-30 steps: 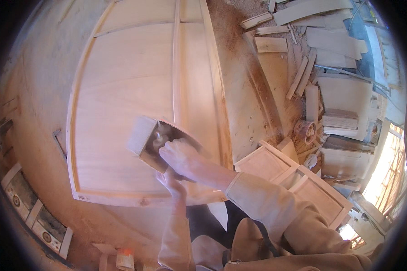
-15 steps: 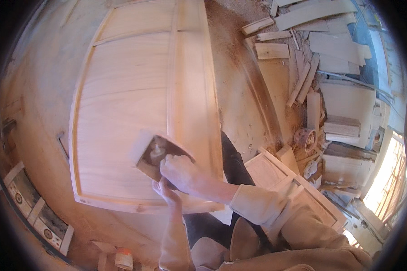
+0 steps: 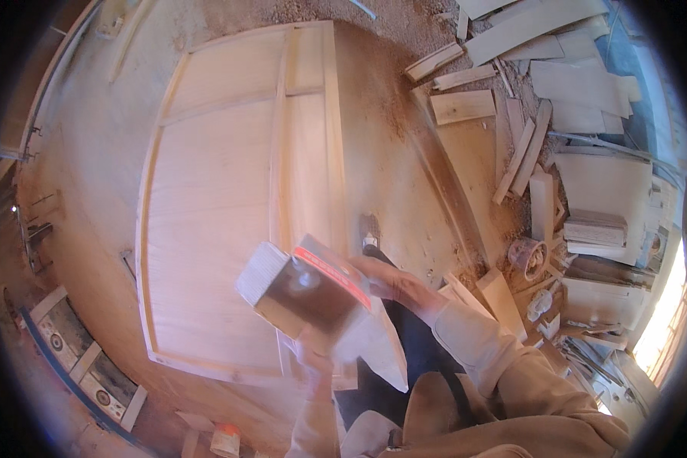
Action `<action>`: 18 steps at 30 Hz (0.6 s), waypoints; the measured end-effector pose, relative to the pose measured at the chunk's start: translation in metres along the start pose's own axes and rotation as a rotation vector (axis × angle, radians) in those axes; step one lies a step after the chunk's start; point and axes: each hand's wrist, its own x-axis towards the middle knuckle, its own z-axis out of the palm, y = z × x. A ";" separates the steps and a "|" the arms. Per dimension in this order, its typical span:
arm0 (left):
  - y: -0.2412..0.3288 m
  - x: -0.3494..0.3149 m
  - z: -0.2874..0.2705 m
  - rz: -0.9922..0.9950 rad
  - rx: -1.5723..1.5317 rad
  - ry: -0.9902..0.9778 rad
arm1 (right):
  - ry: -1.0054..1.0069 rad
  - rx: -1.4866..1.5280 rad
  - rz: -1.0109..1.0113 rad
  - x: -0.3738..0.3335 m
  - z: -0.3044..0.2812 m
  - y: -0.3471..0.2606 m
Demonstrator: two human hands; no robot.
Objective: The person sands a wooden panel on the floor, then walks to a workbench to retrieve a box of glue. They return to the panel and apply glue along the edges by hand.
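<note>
Above the near end of a large pale wooden framed panel (image 3: 214, 191), an open cardboard box (image 3: 313, 301) is tilted so that its brown inside shows. The box has a red band along one side and a whitish flap or wall on the other. A small pale rounded thing (image 3: 304, 279) shows inside it, too blurred to name. My left hand (image 3: 313, 351) grips the box's near lower edge. At the box's right side, my right hand (image 3: 393, 281) is closed on the wall, with some of its fingers hidden behind it. A pale pointed sheet (image 3: 385, 355) hangs just below the box.
Wooden offcuts (image 3: 466, 107) and boards lie piled at the right, around a bucket (image 3: 527, 258). A grooved wooden strip (image 3: 443, 198) crosses the dusty floor. Wooden frames with round fittings (image 3: 103, 397) stand at lower left, and a small tub (image 3: 225, 440) is at the bottom edge.
My right hand has left the box's opening and now grips its right side. The box has moved right and toward me and turned, showing its red band. The view has shifted too.
</note>
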 end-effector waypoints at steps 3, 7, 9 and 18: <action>0.014 -0.017 0.030 0.003 -0.049 -0.157 | -0.121 -0.094 -0.110 0.002 -0.030 0.021; -0.001 -0.035 0.053 -0.187 -0.304 -0.072 | -0.084 0.071 -0.082 -0.007 -0.059 0.036; -0.011 -0.034 0.050 0.050 0.063 -0.312 | -0.053 0.084 -0.091 -0.010 -0.068 0.038; -0.041 -0.051 0.069 0.393 0.416 -0.479 | 0.080 0.104 -0.178 -0.008 -0.102 0.037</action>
